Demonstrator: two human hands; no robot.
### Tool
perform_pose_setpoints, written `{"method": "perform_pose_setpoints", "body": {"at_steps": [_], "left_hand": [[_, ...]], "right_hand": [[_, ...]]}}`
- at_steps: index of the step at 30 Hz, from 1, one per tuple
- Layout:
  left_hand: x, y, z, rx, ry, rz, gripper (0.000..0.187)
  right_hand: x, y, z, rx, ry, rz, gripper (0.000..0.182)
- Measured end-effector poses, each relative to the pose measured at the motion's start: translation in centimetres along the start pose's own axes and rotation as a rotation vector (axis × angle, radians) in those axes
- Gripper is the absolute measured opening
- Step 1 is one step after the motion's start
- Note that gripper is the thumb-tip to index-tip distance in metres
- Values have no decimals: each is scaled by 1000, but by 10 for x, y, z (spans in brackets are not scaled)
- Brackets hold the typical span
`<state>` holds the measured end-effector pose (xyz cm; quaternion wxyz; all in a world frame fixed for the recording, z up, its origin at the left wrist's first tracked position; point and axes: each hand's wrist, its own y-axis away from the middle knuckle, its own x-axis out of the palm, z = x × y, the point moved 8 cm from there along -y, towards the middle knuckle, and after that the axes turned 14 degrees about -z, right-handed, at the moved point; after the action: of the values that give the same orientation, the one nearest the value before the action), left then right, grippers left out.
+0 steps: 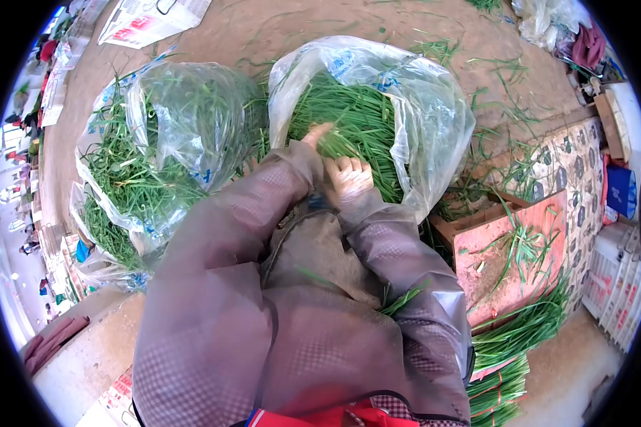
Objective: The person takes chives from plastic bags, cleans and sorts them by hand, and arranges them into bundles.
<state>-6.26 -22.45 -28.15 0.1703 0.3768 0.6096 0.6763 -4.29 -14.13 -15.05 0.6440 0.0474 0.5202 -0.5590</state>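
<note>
A clear plastic bag (434, 121) stands open in front of me, packed with garlic chives (363, 110). Both my hands are at the near side of its mouth, on a slightly blurred bunch of the leaves. My left hand (316, 135) closes on the bunch from the left; thumb and knuckles show, while the other fingers are mostly hidden. Lower and to the right, my right hand (349, 178) has its fingers curled over the stalks, pressed against the bunch.
To the left lies another clear bag (192, 107) with loose green leaves (121, 178). On my right, a reddish board (513, 249) carries leaf scraps, with bundled chives (498, 391) below it. White crates (612, 285) stand at the far right. Scattered leaves litter the brown floor (263, 28).
</note>
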Motion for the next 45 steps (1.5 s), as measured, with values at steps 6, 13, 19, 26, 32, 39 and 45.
{"method": "perform_pose_setpoints", "body": {"at_steps": [6, 13, 19, 26, 32, 39, 45], "left_hand": [[9, 19, 14, -209, 64, 14, 45], [-11, -11, 2, -74, -12, -12, 45], [-13, -15, 8, -105, 9, 65, 41], [7, 0, 19, 77, -152, 117, 44], [45, 21, 29, 285, -388, 158, 46], [62, 61, 24, 514, -757, 152, 49], [93, 120, 28, 835, -1302, 135, 52]], "right_hand": [[56, 20, -43, 171, 218, -37, 24], [13, -1, -27, 86, -123, 136, 36], [17, 7, -16, 114, 33, 286, 119], [16, -24, -22, 306, -139, 294, 98], [7, -11, -33, 473, -628, 195, 80], [-10, -16, -39, 447, -466, 203, 76], [-25, -24, -51, 490, -466, 150, 73]]}}
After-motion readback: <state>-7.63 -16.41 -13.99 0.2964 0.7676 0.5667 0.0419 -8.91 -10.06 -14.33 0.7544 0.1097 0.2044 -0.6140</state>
